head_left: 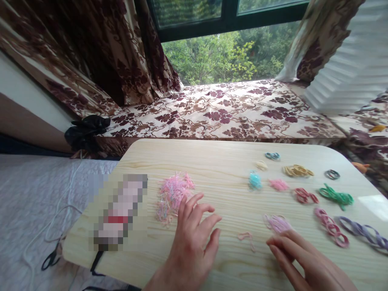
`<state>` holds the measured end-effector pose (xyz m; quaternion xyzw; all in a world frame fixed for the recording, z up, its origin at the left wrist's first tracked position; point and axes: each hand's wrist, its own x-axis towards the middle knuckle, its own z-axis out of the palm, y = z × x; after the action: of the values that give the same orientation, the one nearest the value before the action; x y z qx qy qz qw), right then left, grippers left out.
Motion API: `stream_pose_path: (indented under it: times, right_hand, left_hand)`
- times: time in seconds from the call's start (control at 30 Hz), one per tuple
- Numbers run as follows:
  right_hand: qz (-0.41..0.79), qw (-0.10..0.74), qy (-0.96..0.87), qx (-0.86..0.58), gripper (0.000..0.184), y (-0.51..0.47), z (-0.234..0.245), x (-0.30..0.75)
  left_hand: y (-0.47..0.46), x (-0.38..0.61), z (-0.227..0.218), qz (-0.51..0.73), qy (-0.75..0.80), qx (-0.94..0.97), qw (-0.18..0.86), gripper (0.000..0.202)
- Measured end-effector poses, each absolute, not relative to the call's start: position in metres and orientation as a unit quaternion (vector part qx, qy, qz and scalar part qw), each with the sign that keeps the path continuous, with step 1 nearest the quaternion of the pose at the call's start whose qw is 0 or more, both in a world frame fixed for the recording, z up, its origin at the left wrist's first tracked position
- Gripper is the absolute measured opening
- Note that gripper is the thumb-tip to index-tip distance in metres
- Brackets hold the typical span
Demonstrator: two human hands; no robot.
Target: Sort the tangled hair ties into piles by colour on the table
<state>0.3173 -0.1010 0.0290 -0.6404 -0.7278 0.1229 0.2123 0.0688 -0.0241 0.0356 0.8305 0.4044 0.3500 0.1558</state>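
Observation:
My left hand (pixel 194 234) lies flat on the light wooden table (pixel 212 161), fingers spread, holding nothing; its fingertips touch the edge of a mixed pile of small pink and pastel elastic bands (pixel 172 196). My right hand (pixel 298 254) rests near the front edge with fingers stretched out and held together, tips just below a small heap of pale pink bands (pixel 277 222). A single loose pink band (pixel 246 236) lies between the two hands.
Sorted heaps of bands lie to the right: cyan (pixel 254 180), pink (pixel 279 184), red (pixel 304 195), green (pixel 336 197), yellow (pixel 297 171), rose (pixel 331 226), purple (pixel 363 231). A blurred object (pixel 119 210) lies at the left. Black scissors (pixel 51 258) rest on the bed.

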Motion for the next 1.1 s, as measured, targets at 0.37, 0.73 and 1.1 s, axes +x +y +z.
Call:
stream_pose_path:
  times: [0.37, 0.73, 1.1]
  right_hand:
    - [0.093, 0.155, -0.732, -0.657, 0.027, -0.091, 0.026, 0.3]
    - [0.081, 0.156, -0.749, -0.639, 0.021, -0.098, 0.032, 0.306]
    - [0.123, 0.152, -0.743, -0.64, 0.026, -0.097, 0.037, 0.299]
  left_hand:
    - [-0.033, 0.036, 0.024, 0.367, 0.437, 0.813, 0.117, 0.033]
    - [-0.026, 0.036, 0.023, 0.374, 0.428, 0.813, 0.125, 0.036]
    - [-0.027, 0.035, 0.021, 0.372, 0.431, 0.813, 0.122, 0.035]
